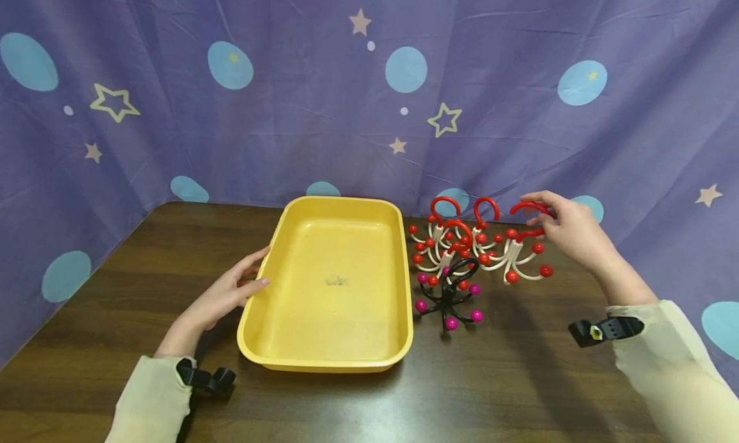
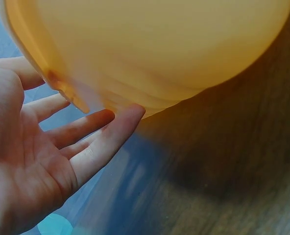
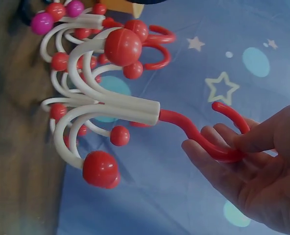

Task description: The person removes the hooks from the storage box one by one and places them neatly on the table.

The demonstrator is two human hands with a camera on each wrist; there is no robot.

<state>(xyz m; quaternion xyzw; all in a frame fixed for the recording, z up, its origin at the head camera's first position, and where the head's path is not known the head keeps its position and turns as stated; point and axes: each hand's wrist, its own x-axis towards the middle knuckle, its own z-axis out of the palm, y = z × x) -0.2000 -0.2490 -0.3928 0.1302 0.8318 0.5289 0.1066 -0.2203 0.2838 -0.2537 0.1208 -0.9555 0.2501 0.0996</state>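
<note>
A shallow yellow tray (image 1: 398,315) rests on the table. My left hand (image 1: 228,292) holds its left rim, thumb over the edge and fingers along the outer wall (image 2: 61,44). At the right, my right hand (image 1: 568,228) pinches the red hook of a claw hanger (image 1: 510,260) between thumb and fingers. In the right wrist view this hanger (image 3: 135,107) has curved white arms ending in red balls. Several like red-and-white hangers (image 1: 441,254) stand clustered left of it. In front of them is a black hanger (image 1: 449,295) with magenta balls.
The brown wooden table (image 1: 496,392) extends in front of the tray and to both sides. A purple curtain (image 1: 323,129) with stars and blue ovals hangs along the back edge. The hanger cluster sits close to the tray's right wall.
</note>
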